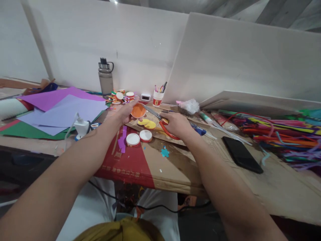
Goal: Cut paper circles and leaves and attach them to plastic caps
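Note:
Near the middle of the table, my left hand (129,112) holds a small round orange piece (138,110), its fingers wrapped round the rim. My right hand (175,124) grips red-handled scissors (168,131), whose blades point left and reach the orange piece's right edge. Below the hands lie two round white lids (132,139) with red rims, side by side. Yellow cut pieces (147,124) rest on the cardboard between the hands. A blue star-shaped piece (165,152) and purple scraps (122,140) lie closer to the front edge.
Purple paper sheets (67,110) and a white plug (81,127) are at the left. Behind stand a grey bottle (105,80) and a cup of pens (157,99). A black phone (241,154) and colourful fuzzy sticks (283,137) lie at the right.

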### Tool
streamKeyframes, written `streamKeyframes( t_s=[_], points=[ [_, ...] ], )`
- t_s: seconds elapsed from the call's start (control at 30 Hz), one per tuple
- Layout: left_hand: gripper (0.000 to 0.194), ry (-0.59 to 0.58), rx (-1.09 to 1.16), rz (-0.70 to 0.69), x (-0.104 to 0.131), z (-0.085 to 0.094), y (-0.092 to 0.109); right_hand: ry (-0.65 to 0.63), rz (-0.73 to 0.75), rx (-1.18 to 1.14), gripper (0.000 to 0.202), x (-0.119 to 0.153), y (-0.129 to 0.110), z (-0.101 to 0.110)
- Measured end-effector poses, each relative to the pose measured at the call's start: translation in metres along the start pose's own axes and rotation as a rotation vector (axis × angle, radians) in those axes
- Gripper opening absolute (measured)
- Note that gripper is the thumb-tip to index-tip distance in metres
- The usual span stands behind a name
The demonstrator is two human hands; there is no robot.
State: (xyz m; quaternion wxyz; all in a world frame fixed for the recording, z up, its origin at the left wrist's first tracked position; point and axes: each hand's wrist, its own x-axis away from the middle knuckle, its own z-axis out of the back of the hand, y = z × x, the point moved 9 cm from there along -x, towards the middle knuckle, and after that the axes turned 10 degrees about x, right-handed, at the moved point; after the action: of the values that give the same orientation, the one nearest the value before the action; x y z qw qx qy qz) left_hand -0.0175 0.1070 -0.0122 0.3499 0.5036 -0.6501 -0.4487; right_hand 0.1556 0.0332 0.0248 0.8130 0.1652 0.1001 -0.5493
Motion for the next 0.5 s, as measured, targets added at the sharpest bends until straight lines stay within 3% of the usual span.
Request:
streamKeyframes(
  t_s=[0.23, 0.5],
  points=[
    [0.054, -0.018, -0.062, -0.01, -0.0004, -0.0034, -0.0001, -0.001, -0.003, -0.025, 0.038, 0.0003, 0.0024, 0.0],
    [0.056, -0.009, -0.072, -0.026, -0.0025, 0.0046, 0.0034, -0.013, -0.067, 0.009, 0.04, 0.003, 0.0059, 0.0057]
  ],
)
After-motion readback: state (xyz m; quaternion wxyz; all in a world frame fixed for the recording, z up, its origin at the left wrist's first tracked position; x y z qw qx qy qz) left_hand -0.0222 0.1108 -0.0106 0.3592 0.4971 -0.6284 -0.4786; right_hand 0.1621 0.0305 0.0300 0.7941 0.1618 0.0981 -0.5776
